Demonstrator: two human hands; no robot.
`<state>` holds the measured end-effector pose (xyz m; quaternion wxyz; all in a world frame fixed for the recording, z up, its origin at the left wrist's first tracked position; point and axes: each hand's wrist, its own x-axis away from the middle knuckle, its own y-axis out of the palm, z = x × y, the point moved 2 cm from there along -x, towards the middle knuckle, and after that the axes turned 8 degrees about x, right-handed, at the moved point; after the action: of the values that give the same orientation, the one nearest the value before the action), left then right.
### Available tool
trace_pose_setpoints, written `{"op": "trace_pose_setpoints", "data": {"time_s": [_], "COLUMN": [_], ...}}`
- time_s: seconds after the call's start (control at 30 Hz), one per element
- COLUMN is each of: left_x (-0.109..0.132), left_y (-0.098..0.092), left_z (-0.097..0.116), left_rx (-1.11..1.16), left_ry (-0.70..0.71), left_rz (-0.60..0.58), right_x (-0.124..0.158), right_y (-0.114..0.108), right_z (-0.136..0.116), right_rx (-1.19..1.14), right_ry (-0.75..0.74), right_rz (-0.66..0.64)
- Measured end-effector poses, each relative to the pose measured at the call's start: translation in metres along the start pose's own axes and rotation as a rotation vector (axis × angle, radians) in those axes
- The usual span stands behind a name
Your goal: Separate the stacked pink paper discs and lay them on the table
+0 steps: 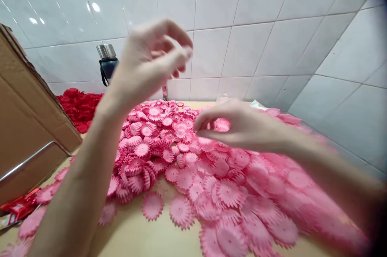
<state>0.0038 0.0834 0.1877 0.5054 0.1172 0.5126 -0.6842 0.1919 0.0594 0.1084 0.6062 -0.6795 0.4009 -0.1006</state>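
Note:
My left hand (154,53) is raised in front of the tiled wall, its thumb and index finger closed together at the tips; what they hold, if anything, is too small to make out. Lower and to the right, my right hand (226,124) hovers over a large heap of pink scalloped discs (181,132), thumb and index tip meeting in a pinch. Blur hides whether something lies between them. Larger pale pink discs (229,192) spread toward the front right. Single discs (152,205) lie on the table (136,230).
A cardboard box (33,120) stands at the left. Behind it are a red heap (80,105) and a dark bottle (108,65) with a metal lid. A red wrapper (21,205) lies at the lower left. Tiled walls (242,51) bound the back and right.

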Motion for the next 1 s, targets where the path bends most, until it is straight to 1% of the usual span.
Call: {"op": "trace_pose_setpoints", "data": {"time_s": [0.03,0.1,0.13,0.2,0.27,0.33,0.4,0.47,0.6,0.7,0.73,0.77,0.87,1.0], "left_x": [-0.001,-0.002,-0.002,-0.001,0.000,0.002,0.003,0.003,0.004,0.004,0.003,0.003,0.002,0.003], "left_y": [0.010,0.030,0.038,0.048,0.053,0.056,0.058,0.059,0.058,0.054,0.053,0.051,0.047,0.044], "left_z": [-0.006,-0.022,-0.029,-0.040,-0.046,-0.049,-0.049,-0.048,-0.048,-0.047,-0.047,-0.046,-0.042,-0.040], "left_rx": [0.027,-0.051,-0.088,-0.124,-0.118,-0.115,-0.119,-0.123,-0.142,-0.152,-0.143,-0.129,-0.069,0.051], "left_ry": [0.025,-0.052,-0.065,-0.056,-0.035,-0.025,-0.023,-0.022,-0.049,-0.061,-0.064,-0.072,-0.111,-0.160], "left_rz": [-0.003,-0.123,-0.156,-0.202,-0.231,-0.261,-0.302,-0.339,-0.394,-0.400,-0.396,-0.397,-0.441,-0.521], "right_x": [-0.005,-0.012,-0.014,-0.014,-0.012,-0.010,-0.009,-0.010,-0.011,-0.012,-0.012,-0.012,-0.010,-0.004], "right_y": [0.016,0.047,0.059,0.075,0.081,0.083,0.083,0.084,0.078,0.060,0.053,0.045,0.025,0.010], "right_z": [0.001,0.003,0.004,0.003,0.001,-0.003,-0.006,-0.005,0.004,0.012,0.015,0.018,0.029,0.045], "right_rx": [0.034,0.140,0.197,0.327,0.436,0.498,0.487,0.438,0.338,0.220,0.140,0.007,-0.276,-0.560], "right_ry": [0.007,0.000,-0.025,-0.076,-0.120,-0.147,-0.150,-0.139,-0.052,0.028,0.055,0.100,0.245,0.375], "right_rz": [-0.056,-0.168,-0.189,-0.200,-0.210,-0.229,-0.227,-0.199,-0.124,-0.060,-0.034,0.008,0.090,0.148]}}
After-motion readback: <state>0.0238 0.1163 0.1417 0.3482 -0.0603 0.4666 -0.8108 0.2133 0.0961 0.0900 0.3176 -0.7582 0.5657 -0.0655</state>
